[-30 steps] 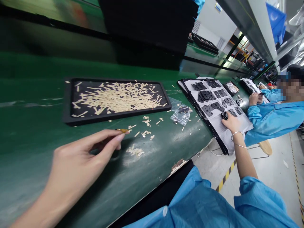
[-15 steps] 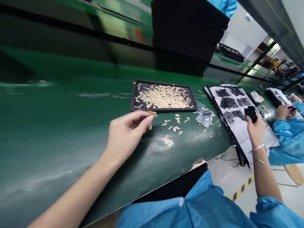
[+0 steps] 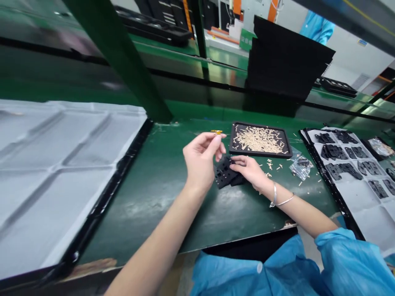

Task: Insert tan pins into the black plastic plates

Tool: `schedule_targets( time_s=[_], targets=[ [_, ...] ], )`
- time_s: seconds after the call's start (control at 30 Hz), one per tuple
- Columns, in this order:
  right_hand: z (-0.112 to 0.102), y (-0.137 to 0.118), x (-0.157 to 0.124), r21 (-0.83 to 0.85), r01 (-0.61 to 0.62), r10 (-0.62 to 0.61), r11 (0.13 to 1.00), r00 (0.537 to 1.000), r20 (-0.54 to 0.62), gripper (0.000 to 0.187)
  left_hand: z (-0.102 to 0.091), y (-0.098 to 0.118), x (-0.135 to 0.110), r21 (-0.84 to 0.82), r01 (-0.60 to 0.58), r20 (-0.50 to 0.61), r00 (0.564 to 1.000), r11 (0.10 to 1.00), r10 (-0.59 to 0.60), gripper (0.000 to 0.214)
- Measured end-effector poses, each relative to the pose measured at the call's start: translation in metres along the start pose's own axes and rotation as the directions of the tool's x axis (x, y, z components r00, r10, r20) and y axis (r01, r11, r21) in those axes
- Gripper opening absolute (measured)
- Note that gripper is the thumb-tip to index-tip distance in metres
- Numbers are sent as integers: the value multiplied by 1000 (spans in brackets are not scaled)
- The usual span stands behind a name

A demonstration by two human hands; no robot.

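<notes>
Over a green surface, the left hand and right hand each hold something

The surface runs across the view, its near edge chipped in places. At its left lies a wide tray lined with creased white sheeting. A second lined tray, at the right, carries groups of black pieces. Toward the back a large black sheet stands tilted. Between the two lined trays sits a smaller black tray with pale strips heaped in it.

The right hand, a silver bangle at its wrist, grips black plates by their upper right part, in front of the smaller tray; whether the plates touch the surface, I cannot tell. A clear plastic bag lies just beyond that tray's near right corner, with stray strips scattered near it. Smallest of all, a yellow piece is pinched between the left hand's thumb and finger, raised above the plates
</notes>
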State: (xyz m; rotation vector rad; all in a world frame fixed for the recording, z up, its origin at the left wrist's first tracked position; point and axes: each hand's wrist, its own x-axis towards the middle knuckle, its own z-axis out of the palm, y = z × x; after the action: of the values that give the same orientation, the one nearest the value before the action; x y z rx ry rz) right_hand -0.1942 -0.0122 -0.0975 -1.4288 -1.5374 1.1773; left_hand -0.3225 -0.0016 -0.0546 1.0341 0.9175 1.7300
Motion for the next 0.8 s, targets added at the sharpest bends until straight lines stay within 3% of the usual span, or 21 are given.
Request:
schedule_targets(
  time_s=[0.1,0.2,0.27,0.33,0.47,0.57,0.7,0.8],
  targets=[
    [-20,-1,-15,-162,100,-120,982,985,-122,33,4,-4,-6,-7,87,45,995,996,-87,9],
    [-50,0,-31,-295,208,-275,933,939,-206,28,9,-10,-16,35,224,172,959,974,-226,13],
    [-69,6,-38,-333,269,-354,903,907,-226,18,13,-14,-24,88,337,305,887,937,-347,17],
    [-83,14,-41,-343,302,-396,889,884,-248,14,17,-20,-33,142,434,424,786,890,-450,22],
    [-93,27,-49,-311,318,-408,896,864,-294,11,20,-30,-43,208,535,550,628,819,-550,29],
    [-91,25,-56,-354,400,-498,845,830,-252,7,19,-36,-46,207,601,618,532,772,-579,34],
    [-88,13,-62,-434,599,-698,673,708,-105,9,17,-37,-44,202,673,669,435,711,-602,41],
    [-87,7,-63,-449,664,-756,598,653,-40,12,17,-35,-44,216,717,699,361,663,-618,42]
  ],
)
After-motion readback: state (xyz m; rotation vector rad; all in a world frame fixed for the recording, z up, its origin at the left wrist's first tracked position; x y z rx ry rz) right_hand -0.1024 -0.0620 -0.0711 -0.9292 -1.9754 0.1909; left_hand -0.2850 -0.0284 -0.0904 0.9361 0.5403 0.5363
